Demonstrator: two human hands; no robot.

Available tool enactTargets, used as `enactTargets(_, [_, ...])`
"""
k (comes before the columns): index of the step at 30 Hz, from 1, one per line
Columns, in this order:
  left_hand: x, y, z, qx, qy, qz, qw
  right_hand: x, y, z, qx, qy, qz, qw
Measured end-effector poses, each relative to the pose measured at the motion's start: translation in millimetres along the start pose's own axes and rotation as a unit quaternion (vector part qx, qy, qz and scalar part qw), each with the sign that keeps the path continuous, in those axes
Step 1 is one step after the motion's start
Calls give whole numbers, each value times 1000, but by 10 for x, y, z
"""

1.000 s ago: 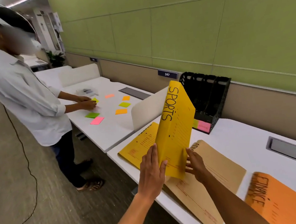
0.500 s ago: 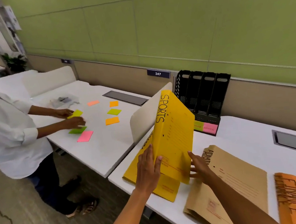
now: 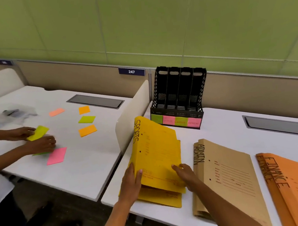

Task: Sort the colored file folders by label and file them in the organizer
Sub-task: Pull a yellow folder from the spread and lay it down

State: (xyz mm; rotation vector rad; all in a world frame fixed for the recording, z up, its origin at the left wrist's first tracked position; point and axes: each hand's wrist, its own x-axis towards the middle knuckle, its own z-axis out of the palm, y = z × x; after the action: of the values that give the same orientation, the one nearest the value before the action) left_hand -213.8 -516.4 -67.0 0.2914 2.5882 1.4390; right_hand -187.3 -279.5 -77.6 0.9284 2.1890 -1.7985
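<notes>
Your left hand (image 3: 131, 184) gripped the near left edge of the yellow folder (image 3: 156, 154) marked SPORTS, thumb on its face and fingers curled under it, while your right hand (image 3: 186, 175) lay on its near right corner; whether those fingers pinched the edge or only pressed on it could not be told. You held that folder tilted, its near end raised over a second yellow folder (image 3: 163, 198) lying flat on the white desk (image 3: 224, 131). The black organizer (image 3: 178, 95) stood upright at the back of the desk, just beyond the far end of the SPORTS folder, with four slots and a row of green and pink labels (image 3: 176, 122) along its front lip; the writing on those labels was too blurred to read. To the right of the SPORTS folder lay the brown folders (image 3: 227, 174) marked ADMIN, stacked flat, and further right of these the orange folders (image 3: 297, 186) marked FINANCE. A low white divider (image 3: 132, 114) stood just left of the SPORTS folder. Beyond the divider, on the neighbouring desk (image 3: 77, 167), a second person's hands (image 3: 38, 145) rested among loose sticky notes (image 3: 87, 130) in orange, green, yellow and pink.
</notes>
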Motion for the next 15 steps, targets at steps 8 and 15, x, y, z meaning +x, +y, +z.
enactTargets(8, [98,-244,-85,1,-52,-27,998,-107,119,333,-65,70,15,995])
enactTargets(15, [181,-355,-131,-9,-80,-51,995,-210,210,456,-117,93,3,989])
